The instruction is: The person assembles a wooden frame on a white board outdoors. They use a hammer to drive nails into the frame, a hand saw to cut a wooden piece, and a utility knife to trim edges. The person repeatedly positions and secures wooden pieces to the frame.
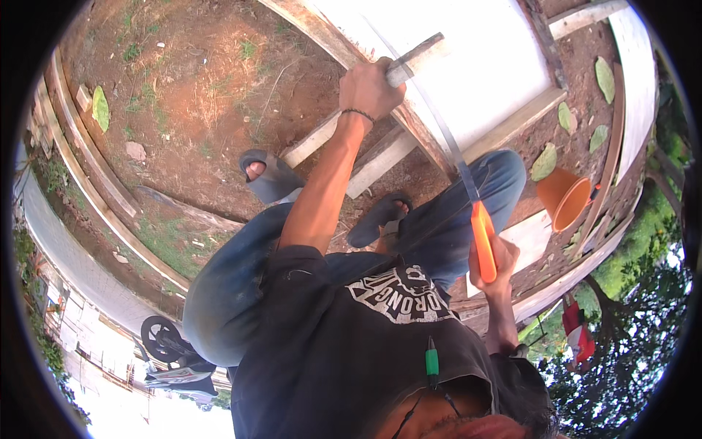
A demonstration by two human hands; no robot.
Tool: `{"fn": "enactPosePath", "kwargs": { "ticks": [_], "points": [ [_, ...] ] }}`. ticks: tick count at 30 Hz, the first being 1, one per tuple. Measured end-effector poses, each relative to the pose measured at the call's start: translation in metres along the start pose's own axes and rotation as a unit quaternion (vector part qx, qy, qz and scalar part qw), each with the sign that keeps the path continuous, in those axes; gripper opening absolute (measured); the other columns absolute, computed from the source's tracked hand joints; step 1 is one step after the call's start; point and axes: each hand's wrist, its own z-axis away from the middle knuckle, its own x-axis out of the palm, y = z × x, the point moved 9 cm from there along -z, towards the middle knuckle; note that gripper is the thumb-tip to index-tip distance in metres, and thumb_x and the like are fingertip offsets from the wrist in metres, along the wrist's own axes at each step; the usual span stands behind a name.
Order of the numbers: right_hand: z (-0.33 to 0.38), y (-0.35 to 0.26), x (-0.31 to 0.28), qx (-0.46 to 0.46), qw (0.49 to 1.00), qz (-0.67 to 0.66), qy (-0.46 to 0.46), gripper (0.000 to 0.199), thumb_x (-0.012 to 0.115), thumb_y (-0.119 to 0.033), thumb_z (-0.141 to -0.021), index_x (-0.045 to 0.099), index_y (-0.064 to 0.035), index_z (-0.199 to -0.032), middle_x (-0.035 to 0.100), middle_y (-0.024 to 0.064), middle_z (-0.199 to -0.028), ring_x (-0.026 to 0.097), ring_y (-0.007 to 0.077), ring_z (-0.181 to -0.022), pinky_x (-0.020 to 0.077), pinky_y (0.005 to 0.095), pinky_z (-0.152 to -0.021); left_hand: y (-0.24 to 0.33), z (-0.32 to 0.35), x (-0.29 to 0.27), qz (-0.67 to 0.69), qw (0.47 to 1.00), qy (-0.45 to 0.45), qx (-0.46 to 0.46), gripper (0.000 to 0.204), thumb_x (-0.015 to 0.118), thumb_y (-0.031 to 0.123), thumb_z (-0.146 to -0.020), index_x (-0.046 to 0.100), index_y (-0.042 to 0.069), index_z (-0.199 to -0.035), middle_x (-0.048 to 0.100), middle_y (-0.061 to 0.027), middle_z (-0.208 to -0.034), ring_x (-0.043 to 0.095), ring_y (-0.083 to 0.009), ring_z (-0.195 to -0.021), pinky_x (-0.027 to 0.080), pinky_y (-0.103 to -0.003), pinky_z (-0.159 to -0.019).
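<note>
My left hand (pixel 369 89) is closed round the near end of a short wooden strip (pixel 424 53), holding it at the timber edge of a white panel (pixel 482 69). In my right hand (pixel 506 262) is the orange handle of a handsaw (pixel 482 238), gripped with the fingers wrapped round it. The long thin saw blade runs up and away from the handle and crosses the strip just beside my left fingers. Whether the teeth have cut into the wood cannot be made out. My right knee, in jeans, lies under the blade near the handle.
An orange bucket (pixel 563 197) lies tipped at the right, among large green leaves. Wooden planks (pixel 384 161) lie by my sandalled feet. More long boards (pixel 95 157) curve along the left of the bare soil. A motorcycle (pixel 179 358) stands at the lower left.
</note>
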Motion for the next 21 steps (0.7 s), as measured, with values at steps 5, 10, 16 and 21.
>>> {"fn": "enactPosePath", "kwargs": {
  "ticks": [5,10,16,21],
  "points": [
    [-0.056,0.002,0.036,0.005,1.0,-0.017,-0.016,0.017,0.074,0.002,-0.074,0.058,-0.0002,-0.077,0.058,0.0151,-0.063,0.058,0.0304,-0.05,0.0469,0.0356,-0.051,-0.009,-0.004,-0.004,0.002,0.999,-0.029,-0.017,0.038,0.08,0.035,-0.078,0.077,0.007,-0.105,0.073,-0.0214,-0.077,0.074,-0.0377,-0.075,0.061,-0.046,-0.07],
    [-0.014,0.009,0.005,-0.003,1.0,0.005,-0.009,0.013,0.065,0.005,-0.074,0.054,0.0005,-0.069,0.056,0.0142,-0.058,0.061,0.0271,-0.049,0.0501,0.0346,-0.053,-0.005,-0.007,-0.004,0.03,0.999,0.027,0.033,0.042,0.079,0.037,-0.081,0.077,0.002,-0.103,0.072,-0.0216,-0.072,0.073,-0.0373,-0.07,0.06,-0.045,-0.066],
    [0.012,0.001,0.005,-0.018,0.998,0.049,-0.04,0.014,0.071,0.003,-0.073,0.057,-0.0007,-0.073,0.06,0.0146,-0.063,0.064,0.0296,-0.054,0.05,0.0342,-0.054,-0.019,-0.001,-0.007,0.035,0.999,-0.008,-0.018,0.039,0.079,0.033,-0.079,0.077,0.006,-0.107,0.074,-0.0203,-0.081,0.074,-0.0378,-0.08,0.06,-0.048,-0.075],
    [-0.067,0.004,0.032,-0.021,0.999,0.003,-0.03,0.008,0.07,0.002,-0.076,0.064,0.0018,-0.081,0.064,0.015,-0.065,0.064,0.0288,-0.053,0.0519,0.0332,-0.054,-0.001,-0.003,0.004,0.054,0.998,-0.03,-0.018,0.038,0.078,0.033,-0.079,0.077,0.005,-0.104,0.073,-0.0211,-0.078,0.074,-0.0376,-0.078,0.061,-0.047,-0.073]
  ]
}}
